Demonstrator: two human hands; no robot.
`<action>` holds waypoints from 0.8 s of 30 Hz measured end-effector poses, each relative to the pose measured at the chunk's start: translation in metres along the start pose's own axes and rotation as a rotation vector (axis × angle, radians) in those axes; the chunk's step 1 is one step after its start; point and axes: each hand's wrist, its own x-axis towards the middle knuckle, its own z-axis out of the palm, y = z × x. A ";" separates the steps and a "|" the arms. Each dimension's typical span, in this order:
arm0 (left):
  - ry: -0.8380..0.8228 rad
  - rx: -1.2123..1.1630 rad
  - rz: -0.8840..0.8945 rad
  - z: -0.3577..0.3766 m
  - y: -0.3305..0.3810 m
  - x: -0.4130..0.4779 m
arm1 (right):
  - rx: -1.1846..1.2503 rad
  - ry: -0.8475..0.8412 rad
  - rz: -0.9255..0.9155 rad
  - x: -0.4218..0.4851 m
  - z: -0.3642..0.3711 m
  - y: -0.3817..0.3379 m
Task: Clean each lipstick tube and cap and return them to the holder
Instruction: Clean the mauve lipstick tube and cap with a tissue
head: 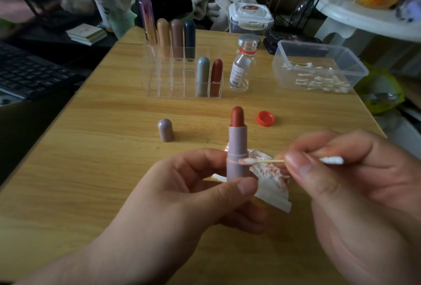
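My left hand (205,184) grips the open lipstick (237,146) upright — right hand (341,171) pinches a swab (262,161) at its seam; cap (165,130) waits, six tubes sit in the holder (184,75).

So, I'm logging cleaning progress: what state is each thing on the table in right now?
Lipstick tube: uncapped, bullet extended, held upright by left hand.
Mauve cap: off, standing on table.
Cotton swab: pinched by right hand, stained tip touching tube.
Glass bottle: open.
Red bottle cap: off, lying on table.
Holder: six capped lipsticks.
Tissue: stained red.
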 end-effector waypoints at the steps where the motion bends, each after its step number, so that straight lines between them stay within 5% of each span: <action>1: 0.003 0.014 0.001 0.001 -0.001 0.000 | 0.007 0.004 0.006 -0.001 0.002 -0.001; 10: -0.063 -0.073 -0.011 0.002 -0.002 0.000 | 0.074 -0.031 0.126 0.002 -0.002 -0.001; 24: -0.334 -0.591 -0.154 -0.010 -0.011 0.006 | 0.374 0.005 0.367 0.009 -0.007 -0.006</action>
